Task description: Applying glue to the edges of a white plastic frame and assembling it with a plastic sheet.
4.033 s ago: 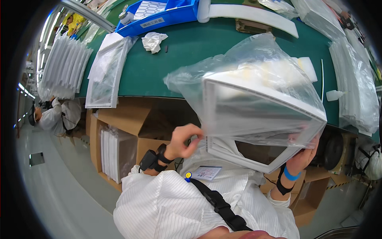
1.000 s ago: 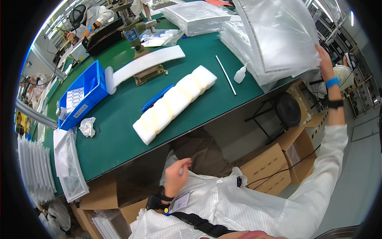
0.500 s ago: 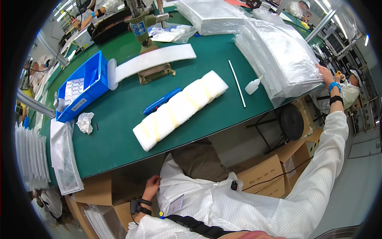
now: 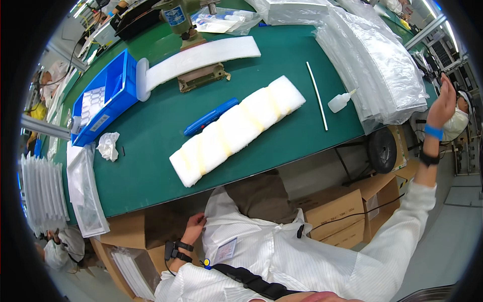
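My right hand (image 4: 443,103) is stretched out to the right, just past the edge of a stack of clear plastic bags (image 4: 377,60) on the green table (image 4: 151,136); its fingers are loosely apart and hold nothing. My left hand (image 4: 193,226) rests low against my white coat below the table edge, fingers curled on the cloth. A white foam block with yellow stripes (image 4: 236,128) lies diagonally mid-table beside a blue tool (image 4: 211,117).
A blue bin (image 4: 103,100), long white foam strip (image 4: 196,58), thin white rod (image 4: 317,95), small glue bottle (image 4: 339,102) and crumpled tissue (image 4: 108,146) lie on the table. Bagged parts (image 4: 85,191) hang off the left edge. Cardboard boxes (image 4: 347,211) stand underneath.
The large clear bag I held with both hands has been laid on the stack at right. My right hand has drawn back from it, and my left hand dropped to my coat.
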Motion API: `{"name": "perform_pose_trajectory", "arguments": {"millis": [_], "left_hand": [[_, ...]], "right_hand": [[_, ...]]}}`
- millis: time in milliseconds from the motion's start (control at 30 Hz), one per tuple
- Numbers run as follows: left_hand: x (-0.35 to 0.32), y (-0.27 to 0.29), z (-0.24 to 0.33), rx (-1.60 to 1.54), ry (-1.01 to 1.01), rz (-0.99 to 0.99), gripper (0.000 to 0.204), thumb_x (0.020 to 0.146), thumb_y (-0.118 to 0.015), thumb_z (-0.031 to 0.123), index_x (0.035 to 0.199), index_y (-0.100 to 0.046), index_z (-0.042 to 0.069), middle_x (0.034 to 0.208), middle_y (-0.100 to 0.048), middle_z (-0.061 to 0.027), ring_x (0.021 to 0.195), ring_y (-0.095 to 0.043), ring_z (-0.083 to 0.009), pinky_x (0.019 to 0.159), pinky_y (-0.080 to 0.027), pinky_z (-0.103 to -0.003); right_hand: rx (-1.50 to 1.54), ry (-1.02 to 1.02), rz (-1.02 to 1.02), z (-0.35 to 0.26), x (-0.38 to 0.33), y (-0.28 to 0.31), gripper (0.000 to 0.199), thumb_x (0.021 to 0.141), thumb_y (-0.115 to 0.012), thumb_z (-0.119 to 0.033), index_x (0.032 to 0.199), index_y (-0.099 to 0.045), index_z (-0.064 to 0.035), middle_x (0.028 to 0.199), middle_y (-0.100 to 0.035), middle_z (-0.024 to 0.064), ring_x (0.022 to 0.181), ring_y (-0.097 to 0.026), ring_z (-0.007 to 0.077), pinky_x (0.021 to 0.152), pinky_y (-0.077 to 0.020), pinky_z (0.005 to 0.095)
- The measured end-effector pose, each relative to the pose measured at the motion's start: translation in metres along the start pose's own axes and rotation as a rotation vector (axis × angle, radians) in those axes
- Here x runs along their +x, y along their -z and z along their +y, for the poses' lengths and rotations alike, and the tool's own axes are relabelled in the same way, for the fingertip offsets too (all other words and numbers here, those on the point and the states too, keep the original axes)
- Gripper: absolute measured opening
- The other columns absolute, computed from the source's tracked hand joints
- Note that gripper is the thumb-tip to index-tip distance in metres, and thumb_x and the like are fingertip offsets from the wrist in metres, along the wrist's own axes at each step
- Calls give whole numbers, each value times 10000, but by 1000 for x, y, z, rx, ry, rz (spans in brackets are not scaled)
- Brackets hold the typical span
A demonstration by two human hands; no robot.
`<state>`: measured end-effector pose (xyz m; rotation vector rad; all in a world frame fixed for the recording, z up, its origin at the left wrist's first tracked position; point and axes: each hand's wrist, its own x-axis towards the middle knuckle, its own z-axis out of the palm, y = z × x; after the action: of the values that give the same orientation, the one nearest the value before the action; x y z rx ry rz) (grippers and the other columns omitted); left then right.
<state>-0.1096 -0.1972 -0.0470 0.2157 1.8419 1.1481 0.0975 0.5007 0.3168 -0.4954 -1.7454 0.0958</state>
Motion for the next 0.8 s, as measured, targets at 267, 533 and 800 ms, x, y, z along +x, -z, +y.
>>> {"name": "perform_pose_trajectory", "arguments": {"millis": [267, 533, 800], "left_hand": [[9, -9, -11, 266, -238, 135, 234, 902, -533, 124, 1060, -607, -31, 1038, -634, -170, 951, -597, -286, 835, -451, -334], [-4, -8, 30, 102, 124, 180, 233, 874, -563, 120, 1030, -640, -34, 850, -668, -121, 812, -628, -251, 755, -481, -313], [-24, -32, -24, 215, -34, 275, 332, 910, -500, 216, 1141, -594, -4, 1114, -619, -187, 998, -592, -329, 885, -457, -381]], "right_hand": [[415, 234, -265, -177, -179, -39, 120, 871, -461, -26, 899, -565, 26, 820, -628, 187, 709, -576, 288, 626, -492, 371], [780, -406, -570, -259, -232, -117, 167, 840, -477, 54, 915, -625, 34, 866, -639, 127, 783, -604, 208, 699, -479, 290], [239, 21, -569, -246, -220, -146, 270, 941, -498, -144, 1140, -581, 18, 1316, -484, 221, 1205, -476, 364, 987, -382, 438]]}}
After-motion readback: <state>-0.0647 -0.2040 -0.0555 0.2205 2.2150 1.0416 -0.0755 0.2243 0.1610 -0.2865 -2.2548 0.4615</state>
